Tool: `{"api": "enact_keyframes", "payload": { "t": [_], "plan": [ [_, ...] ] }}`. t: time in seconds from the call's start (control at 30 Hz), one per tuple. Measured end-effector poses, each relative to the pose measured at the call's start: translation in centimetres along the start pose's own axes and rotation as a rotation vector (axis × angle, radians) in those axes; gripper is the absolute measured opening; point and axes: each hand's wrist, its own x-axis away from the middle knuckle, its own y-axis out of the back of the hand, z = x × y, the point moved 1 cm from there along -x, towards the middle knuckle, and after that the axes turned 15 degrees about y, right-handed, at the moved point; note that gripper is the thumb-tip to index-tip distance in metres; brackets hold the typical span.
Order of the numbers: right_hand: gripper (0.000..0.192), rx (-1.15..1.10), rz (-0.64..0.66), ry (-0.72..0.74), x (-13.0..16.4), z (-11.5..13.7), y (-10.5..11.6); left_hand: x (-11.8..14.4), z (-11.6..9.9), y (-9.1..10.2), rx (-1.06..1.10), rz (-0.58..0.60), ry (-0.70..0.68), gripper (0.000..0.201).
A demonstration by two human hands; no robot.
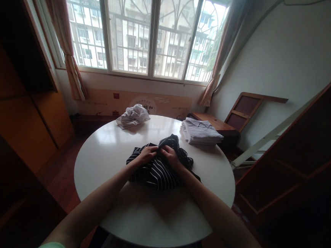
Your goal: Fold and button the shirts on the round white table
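A crumpled black garment with white stripes (158,173) lies in the middle of the round white table (108,161). My left hand (147,154) and my right hand (171,156) both grip its bunched fabric near the top, fingers curled into the cloth and almost touching each other. Part of the garment rises in a fold just beyond my hands.
A crumpled white garment (132,116) lies at the table's far left. A neat stack of folded pale shirts (200,131) sits at the far right. Wooden cabinets stand on both sides, a low wooden bench (211,122) and a window behind.
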Motion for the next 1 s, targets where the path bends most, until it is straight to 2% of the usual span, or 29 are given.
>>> {"api": "enact_keyframes", "payload": {
  "t": [0.23,0.47,0.67,0.83,1.0],
  "plan": [
    [0.020,0.080,0.004,0.084,0.2,0.6,-0.4,0.5,-0.5,0.0,0.066,0.019,0.012,0.022],
    [0.015,0.105,-0.006,0.067,0.2,0.3,-0.4,1.6,-0.3,0.1,0.162,-0.116,0.079,0.025],
    [0.021,0.144,-0.211,-0.050,-0.6,-1.6,1.4,0.7,-0.4,-0.7,0.196,0.069,-0.007,0.016],
    [0.021,0.239,-0.456,-0.012,-0.9,-1.4,2.8,0.9,-1.2,-0.2,0.138,-0.078,0.000,0.016],
    [0.021,0.308,-0.561,-0.001,-0.6,0.5,3.6,0.8,-1.0,1.2,0.167,-0.283,0.074,0.013]
  ]
}}
